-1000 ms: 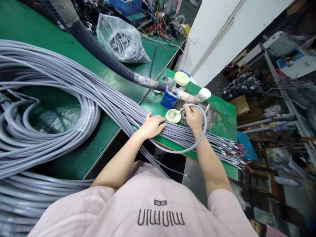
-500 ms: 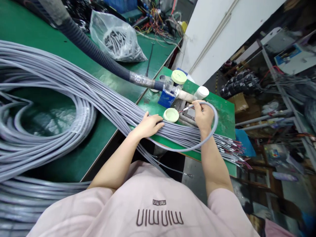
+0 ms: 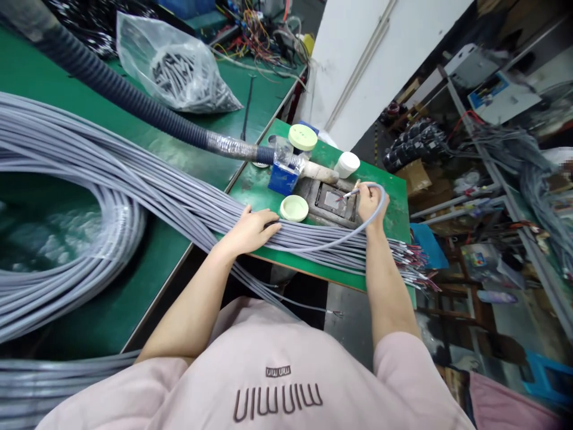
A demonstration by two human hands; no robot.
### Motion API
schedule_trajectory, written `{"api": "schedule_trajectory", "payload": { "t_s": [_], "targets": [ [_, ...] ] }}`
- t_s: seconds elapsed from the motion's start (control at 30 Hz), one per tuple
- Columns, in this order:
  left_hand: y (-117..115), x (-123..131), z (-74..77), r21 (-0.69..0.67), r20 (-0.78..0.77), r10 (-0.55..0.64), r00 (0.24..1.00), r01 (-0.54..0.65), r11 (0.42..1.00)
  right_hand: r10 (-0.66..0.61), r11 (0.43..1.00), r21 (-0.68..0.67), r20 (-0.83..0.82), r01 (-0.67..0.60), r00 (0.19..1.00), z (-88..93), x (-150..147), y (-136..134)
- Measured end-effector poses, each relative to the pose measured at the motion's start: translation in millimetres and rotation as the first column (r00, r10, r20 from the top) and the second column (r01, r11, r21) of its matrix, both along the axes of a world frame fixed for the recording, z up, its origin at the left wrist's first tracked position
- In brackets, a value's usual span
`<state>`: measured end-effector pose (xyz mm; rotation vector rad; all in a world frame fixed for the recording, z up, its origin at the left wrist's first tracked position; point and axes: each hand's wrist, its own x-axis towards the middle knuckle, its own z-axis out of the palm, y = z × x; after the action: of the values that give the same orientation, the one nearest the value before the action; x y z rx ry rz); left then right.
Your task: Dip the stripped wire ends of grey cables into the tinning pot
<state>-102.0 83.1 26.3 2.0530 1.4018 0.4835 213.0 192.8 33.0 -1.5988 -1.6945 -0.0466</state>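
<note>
My left hand (image 3: 250, 233) lies across a thick bundle of grey cables (image 3: 170, 206), its fingers draped over them. My right hand (image 3: 370, 202) pinches one grey cable (image 3: 358, 230) near its stripped end. The cable's fine tip (image 3: 347, 194) points left over a metal fixture plate (image 3: 335, 202). A pale green round lid (image 3: 294, 208) lies between my hands, touching neither. Past the plate stand a blue block (image 3: 282, 179) and a white cup (image 3: 347, 164).
A corrugated dark hose (image 3: 134, 110) crosses the long green bench (image 3: 134, 316) to the blue block. A plastic bag of grey pieces (image 3: 179, 74) and tangled coloured wires (image 3: 264, 36) lie beyond. Stripped cable ends (image 3: 412, 263) overhang the small green table's right edge.
My right hand has moved right, away from the green lid, and the cable tip now lies over the metal plate. The view has turned slightly, shifting the scene left.
</note>
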Motion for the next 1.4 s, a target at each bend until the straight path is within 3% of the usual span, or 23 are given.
{"api": "schedule_trajectory", "payload": {
  "t_s": [0.47,0.6,0.7,0.77,0.8,0.83,0.93,1.0,1.07,1.2,1.33,1.4],
  "targets": [
    [0,1,-2.6,0.003,0.01,0.004,1.0,-0.004,1.0,-0.017,0.996,-0.085,0.067,0.022,0.998,-18.2,-1,21],
    [1,-2,-2.6,-0.006,0.041,0.011,0.999,-0.011,1.0,0.035,0.999,0.009,-0.027,-0.035,0.999,3.2,-7,-2],
    [-1,1,-5.7,-0.024,0.209,0.097,0.973,-0.094,0.995,0.163,0.982,0.118,-0.12,-0.149,0.979,29.3,-20,-47],
    [-7,13,-9.7,-0.093,0.456,0.221,0.862,-0.201,0.975,0.235,0.97,0.105,-0.203,-0.217,0.951,39.0,-30,-84],
    [-12,22,-11.8,-0.157,0.601,0.276,0.75,-0.228,0.961,0.259,0.965,0.106,-0.259,-0.239,0.931,39.4,-36,-103],
    [-18,32,-13.5,-0.229,0.713,0.303,0.632,-0.198,0.953,0.279,0.96,0.105,-0.311,-0.259,0.909,36.7,-41,-120],
    [-36,66,-14.2,-0.315,0.892,0.27,0.364,0.072,0.946,0.334,0.94,0.109,-0.469,-0.322,0.818,14.1,-56,-163],
    [-47,83,-10.6,-0.342,0.919,0.298,0.258,0.145,0.929,0.343,0.935,0.126,-0.564,-0.332,0.751,-5.7,-65,-182],
    [-56,93,-5.2,-0.386,0.915,0.347,0.207,0.189,0.903,0.353,0.929,0.157,-0.652,-0.336,0.671,-23.2,-72,-196],
    [-68,98,2.5,-0.425,0.903,0.382,0.197,0.272,0.863,0.367,0.916,0.174,-0.731,-0.362,0.576,-44.8,-79,-214],
    [-75,97,2.7,-0.409,0.911,0.364,0.197,0.298,0.863,0.429,0.879,0.217,-0.75,-0.424,0.504,-51.5,-77,-225],
    [-77,96,1.1,-0.396,0.915,0.348,0.205,0.288,0.872,0.442,0.872,0.212,-0.729,-0.441,0.523,-49.8,-72,-228]
  ]
}}
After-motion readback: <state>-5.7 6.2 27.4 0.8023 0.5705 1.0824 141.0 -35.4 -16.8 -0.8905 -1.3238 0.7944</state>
